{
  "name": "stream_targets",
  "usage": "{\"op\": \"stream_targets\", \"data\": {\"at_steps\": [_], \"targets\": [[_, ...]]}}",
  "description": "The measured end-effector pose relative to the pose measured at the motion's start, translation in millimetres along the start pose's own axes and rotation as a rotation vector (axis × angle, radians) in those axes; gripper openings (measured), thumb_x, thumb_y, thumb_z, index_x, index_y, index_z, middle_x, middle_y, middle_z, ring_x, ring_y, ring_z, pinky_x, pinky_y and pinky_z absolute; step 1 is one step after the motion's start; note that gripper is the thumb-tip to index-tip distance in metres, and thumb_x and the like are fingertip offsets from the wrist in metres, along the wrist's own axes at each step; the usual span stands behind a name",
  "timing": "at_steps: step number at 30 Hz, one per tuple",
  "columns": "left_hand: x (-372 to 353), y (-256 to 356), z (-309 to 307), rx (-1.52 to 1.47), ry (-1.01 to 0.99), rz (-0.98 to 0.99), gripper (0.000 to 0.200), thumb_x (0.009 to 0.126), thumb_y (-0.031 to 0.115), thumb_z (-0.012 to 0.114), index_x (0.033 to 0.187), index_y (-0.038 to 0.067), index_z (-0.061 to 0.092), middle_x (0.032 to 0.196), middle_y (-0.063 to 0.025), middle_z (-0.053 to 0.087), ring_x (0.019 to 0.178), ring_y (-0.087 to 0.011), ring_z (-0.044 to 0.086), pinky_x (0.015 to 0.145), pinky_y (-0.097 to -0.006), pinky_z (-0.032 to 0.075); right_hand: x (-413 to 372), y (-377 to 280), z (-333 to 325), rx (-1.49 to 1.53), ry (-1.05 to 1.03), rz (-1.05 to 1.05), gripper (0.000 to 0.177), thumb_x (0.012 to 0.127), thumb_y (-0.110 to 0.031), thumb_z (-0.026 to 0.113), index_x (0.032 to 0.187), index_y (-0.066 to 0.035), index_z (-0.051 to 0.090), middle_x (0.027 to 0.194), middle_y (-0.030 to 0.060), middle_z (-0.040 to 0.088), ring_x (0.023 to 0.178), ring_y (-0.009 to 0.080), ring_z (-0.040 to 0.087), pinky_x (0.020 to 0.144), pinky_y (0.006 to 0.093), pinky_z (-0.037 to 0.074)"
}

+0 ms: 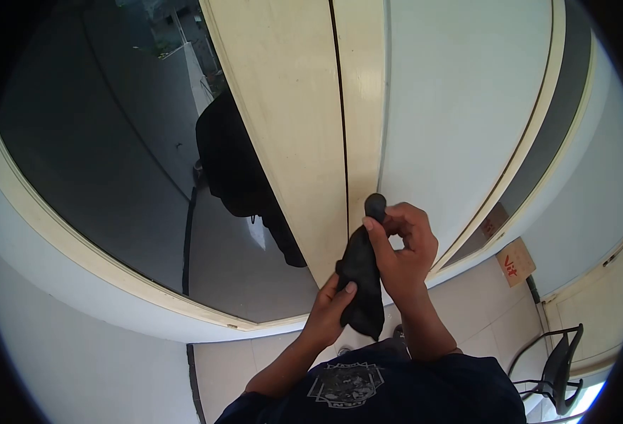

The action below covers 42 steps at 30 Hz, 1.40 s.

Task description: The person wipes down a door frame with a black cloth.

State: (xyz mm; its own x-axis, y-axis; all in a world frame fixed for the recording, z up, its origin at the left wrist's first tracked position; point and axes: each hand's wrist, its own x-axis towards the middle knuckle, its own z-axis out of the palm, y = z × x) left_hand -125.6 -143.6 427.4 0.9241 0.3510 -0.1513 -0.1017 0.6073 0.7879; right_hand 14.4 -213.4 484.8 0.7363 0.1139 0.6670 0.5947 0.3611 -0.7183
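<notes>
A dark, soft cloth-like item [362, 286] hangs between my hands in front of my chest, with a small rounded dark end [375, 205] at its top. My left hand [331, 311] grips its lower left side, thumb lying across it. Higher up, my right hand [405, 247] pinches it just below the rounded end, thumb and fingers curled round. Exactly what the item is, I cannot tell.
Ahead are cream-framed panels [283, 106] and a dark glass pane [113, 141] with reflections. A cardboard box [515, 263] with red writing sits at the right. Near the lower right stands a black chair [557, 364]. Pale tiles [460, 321] cover the floor.
</notes>
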Motion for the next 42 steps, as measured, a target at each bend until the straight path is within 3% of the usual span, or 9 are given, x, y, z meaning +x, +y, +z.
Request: {"op": "stream_targets", "data": {"at_steps": [1, 6, 12, 18, 26, 30, 32, 37, 42], "targets": [[0.3, 10.0, 15.1, 0.206, 0.047, 0.193, 0.042, 0.104, 0.020, 0.059, 0.140, 0.001, 0.046, 0.120, -0.0070, 0.063, 0.109, -0.0109, 0.061, 0.094, -0.0289, 0.051, 4.7, 4.6, 0.9, -0.094, -0.026, -0.071, 0.024, 0.086, -0.001, 0.077, 0.109, -0.003, 0.070, 0.091, 0.0062, 0.067, 0.071, 0.0103, 0.063, 0.060, 0.0236, 0.050], [16.1, 28.6, 26.5, 0.405, 0.080, 0.438, 0.032, 0.103, 0.023, 0.060, 0.125, 0.000, 0.051, 0.103, -0.0041, 0.064, 0.094, -0.0088, 0.061, 0.081, -0.0264, 0.052, 29.4, -3.4, 13.8, -0.285, -0.012, -0.107, 0.020, 0.084, 0.001, 0.078, 0.103, -0.005, 0.074, 0.084, 0.0047, 0.067, 0.064, 0.0107, 0.059, 0.054, 0.0254, 0.045], [13.9, -0.3, -1.0, 0.467, 0.120, 0.359, 0.032, 0.103, 0.021, 0.060, 0.126, 0.000, 0.054, 0.109, -0.0060, 0.064, 0.100, -0.0088, 0.059, 0.087, -0.0257, 0.049, -7.1, 19.9, 7.4, -0.371, -0.242, -0.084, 0.019, 0.082, 0.005, 0.075, 0.100, -0.002, 0.074, 0.084, 0.0076, 0.067, 0.070, 0.0184, 0.068, 0.060, 0.0292, 0.051], [18.9, 24.0, 14.3, 0.342, 0.002, 0.363, 0.031, 0.103, 0.018, 0.059, 0.127, 0.000, 0.054, 0.111, -0.0070, 0.064, 0.101, -0.0101, 0.059, 0.088, -0.0273, 0.049, 33.5, -6.7, 9.0, -0.370, -0.067, -0.196, 0.020, 0.081, 0.006, 0.075, 0.099, -0.003, 0.074, 0.081, 0.0086, 0.065, 0.058, 0.0163, 0.058, 0.050, 0.0278, 0.044], [18.0, -6.1, -17.9, 0.604, -0.104, 0.175, 0.032, 0.105, 0.018, 0.056, 0.131, 0.000, 0.051, 0.115, -0.0065, 0.064, 0.104, -0.0102, 0.059, 0.092, -0.0269, 0.047, -7.8, 23.2, -13.5, -0.527, -0.337, -0.148, 0.018, 0.078, 0.003, 0.076, 0.095, -0.003, 0.074, 0.077, 0.0068, 0.063, 0.060, 0.0213, 0.062, 0.054, 0.0296, 0.048], [18.5, 18.5, 6.9, 0.536, -0.095, 0.267, 0.033, 0.105, 0.019, 0.055, 0.132, 0.000, 0.051, 0.118, -0.0064, 0.062, 0.107, -0.0100, 0.057, 0.094, -0.0269, 0.046, 35.5, -5.8, 0.3, -0.444, -0.105, -0.237, 0.017, 0.076, 0.003, 0.075, 0.092, -0.002, 0.073, 0.076, 0.0064, 0.062, 0.058, 0.0230, 0.060, 0.052, 0.0308, 0.047], [19.4, 29.0, 11.1, 0.398, -0.110, 0.200, 0.034, 0.106, 0.020, 0.053, 0.134, -0.001, 0.050, 0.120, -0.0067, 0.061, 0.108, -0.0104, 0.056, 0.095, -0.0281, 0.046, 42.4, -2.3, 3.0, -0.506, -0.161, -0.324, 0.017, 0.075, 0.003, 0.074, 0.091, -0.003, 0.073, 0.074, 0.0059, 0.061, 0.057, 0.0243, 0.058, 0.052, 0.0334, 0.046], [13.1, 2.9, -16.5, 0.656, -0.143, 0.125, 0.035, 0.105, 0.016, 0.053, 0.135, -0.002, 0.049, 0.122, -0.0075, 0.062, 0.111, -0.0117, 0.056, 0.098, -0.0296, 0.045, 6.7, 15.1, -8.8, -0.717, -0.487, -0.273, 0.012, 0.075, -0.005, 0.076, 0.083, -0.011, 0.070, 0.075, 0.0013, 0.059, 0.057, 0.0241, 0.054, 0.058, 0.0352, 0.044], [8.2, 24.5, 2.8, 0.469, -0.010, 0.208, 0.036, 0.104, 0.015, 0.055, 0.136, -0.002, 0.049, 0.121, -0.0082, 0.063, 0.111, -0.0126, 0.057, 0.097, -0.0285, 0.046, 40.0, -10.0, 2.4, -0.553, -0.300, -0.296, 0.009, 0.078, -0.007, 0.075, 0.084, -0.010, 0.069, 0.073, 0.0015, 0.060, 0.057, 0.0237, 0.054, 0.060, 0.0356, 0.042]]}}
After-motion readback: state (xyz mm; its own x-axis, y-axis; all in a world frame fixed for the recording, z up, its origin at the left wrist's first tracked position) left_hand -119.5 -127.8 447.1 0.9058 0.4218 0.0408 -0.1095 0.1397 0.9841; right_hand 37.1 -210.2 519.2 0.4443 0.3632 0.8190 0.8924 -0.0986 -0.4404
